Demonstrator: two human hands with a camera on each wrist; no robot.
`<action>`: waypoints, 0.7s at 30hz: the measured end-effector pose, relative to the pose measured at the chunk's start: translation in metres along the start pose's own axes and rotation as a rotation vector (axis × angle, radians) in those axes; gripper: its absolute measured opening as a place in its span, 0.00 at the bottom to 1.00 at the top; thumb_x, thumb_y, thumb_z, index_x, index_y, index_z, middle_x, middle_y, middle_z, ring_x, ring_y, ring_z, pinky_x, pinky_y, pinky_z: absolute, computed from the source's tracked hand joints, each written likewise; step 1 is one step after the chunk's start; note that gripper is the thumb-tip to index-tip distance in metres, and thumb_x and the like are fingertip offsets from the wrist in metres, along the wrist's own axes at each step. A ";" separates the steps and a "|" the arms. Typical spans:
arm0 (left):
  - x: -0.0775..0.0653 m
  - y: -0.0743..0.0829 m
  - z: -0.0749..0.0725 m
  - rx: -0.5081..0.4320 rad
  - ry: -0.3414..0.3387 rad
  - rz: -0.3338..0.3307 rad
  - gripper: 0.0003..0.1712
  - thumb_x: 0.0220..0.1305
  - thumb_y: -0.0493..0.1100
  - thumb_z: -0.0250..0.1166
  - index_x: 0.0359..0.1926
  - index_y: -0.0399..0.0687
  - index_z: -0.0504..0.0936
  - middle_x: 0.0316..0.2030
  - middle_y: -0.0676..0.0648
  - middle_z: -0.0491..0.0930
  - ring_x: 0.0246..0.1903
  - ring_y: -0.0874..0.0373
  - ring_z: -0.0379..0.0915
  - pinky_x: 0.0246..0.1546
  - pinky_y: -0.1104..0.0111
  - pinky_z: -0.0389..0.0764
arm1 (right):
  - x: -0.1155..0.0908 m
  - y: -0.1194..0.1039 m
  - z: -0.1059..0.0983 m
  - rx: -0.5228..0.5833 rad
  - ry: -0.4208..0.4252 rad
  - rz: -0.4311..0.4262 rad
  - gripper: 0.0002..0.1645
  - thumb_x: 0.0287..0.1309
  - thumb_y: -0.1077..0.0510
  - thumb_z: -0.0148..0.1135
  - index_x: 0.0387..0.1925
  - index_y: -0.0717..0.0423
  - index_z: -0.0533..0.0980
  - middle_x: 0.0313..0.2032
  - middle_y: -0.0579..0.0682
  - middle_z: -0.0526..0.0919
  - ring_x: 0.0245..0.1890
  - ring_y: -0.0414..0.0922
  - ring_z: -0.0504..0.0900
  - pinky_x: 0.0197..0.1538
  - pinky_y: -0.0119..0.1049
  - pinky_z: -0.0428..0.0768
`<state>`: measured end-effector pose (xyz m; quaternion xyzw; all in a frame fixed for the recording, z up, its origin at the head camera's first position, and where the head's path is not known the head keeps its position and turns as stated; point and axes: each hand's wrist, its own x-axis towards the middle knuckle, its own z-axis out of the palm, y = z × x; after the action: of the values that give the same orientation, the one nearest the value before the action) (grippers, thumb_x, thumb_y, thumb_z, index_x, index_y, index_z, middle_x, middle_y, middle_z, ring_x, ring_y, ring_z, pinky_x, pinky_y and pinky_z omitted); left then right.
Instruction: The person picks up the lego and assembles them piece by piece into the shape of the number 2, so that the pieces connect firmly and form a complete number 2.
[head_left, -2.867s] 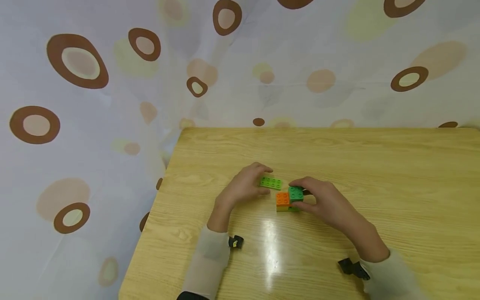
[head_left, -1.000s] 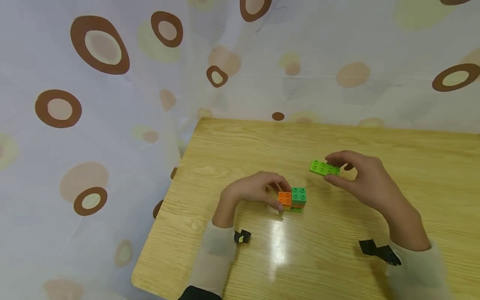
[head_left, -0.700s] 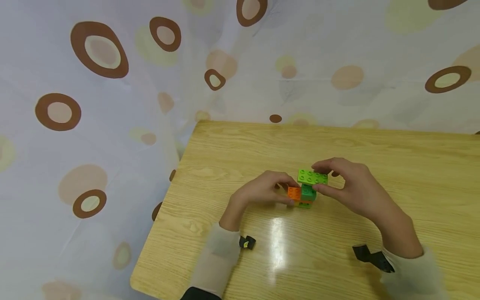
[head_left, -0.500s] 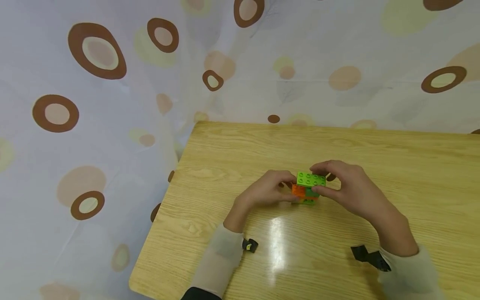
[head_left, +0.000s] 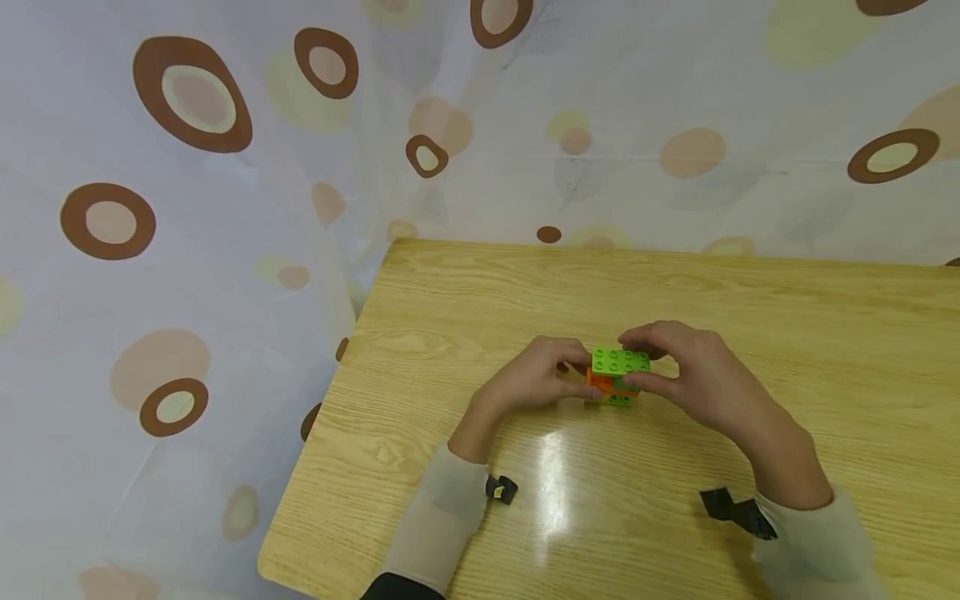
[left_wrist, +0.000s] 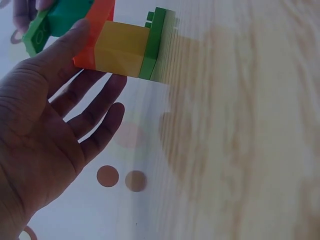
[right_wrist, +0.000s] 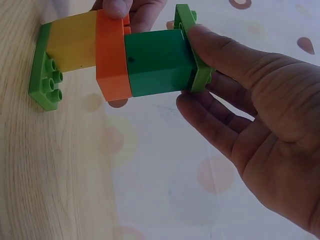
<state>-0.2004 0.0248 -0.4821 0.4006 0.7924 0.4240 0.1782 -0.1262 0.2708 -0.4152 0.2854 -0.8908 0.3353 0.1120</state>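
Note:
A small tower of toy building bricks stands on the wooden table. Lowest is a light green plate, flat on the tabletop, with a yellow brick on it. Above come an orange brick and, over one end of that, a dark green brick. My left hand pinches the orange brick between thumb and fingers, steadying the tower from the left. From the right, my right hand grips a second light green plate by its end, on top of the dark green brick. This plate overhangs toward the left.
The wooden table runs up to a spotted cloth at the back and left. Black straps sit at both wrists, over light sleeves.
My right hand set the dark green brick down on the orange one, then picked up the light green plate and brought it left onto the tower. My left hand moved right to grip the orange brick.

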 end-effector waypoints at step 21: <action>0.006 0.003 0.000 -0.039 0.015 -0.005 0.10 0.64 0.43 0.78 0.44 0.48 0.91 0.41 0.57 0.83 0.45 0.69 0.80 0.51 0.74 0.84 | 0.001 0.001 0.009 -0.051 0.018 -0.013 0.19 0.47 0.67 0.84 0.39 0.49 0.84 0.40 0.40 0.85 0.40 0.39 0.83 0.40 0.39 0.83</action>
<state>-0.2025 0.0302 -0.4798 0.3918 0.7863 0.4421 0.1809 -0.1273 0.2647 -0.4223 0.2853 -0.8962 0.3141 0.1295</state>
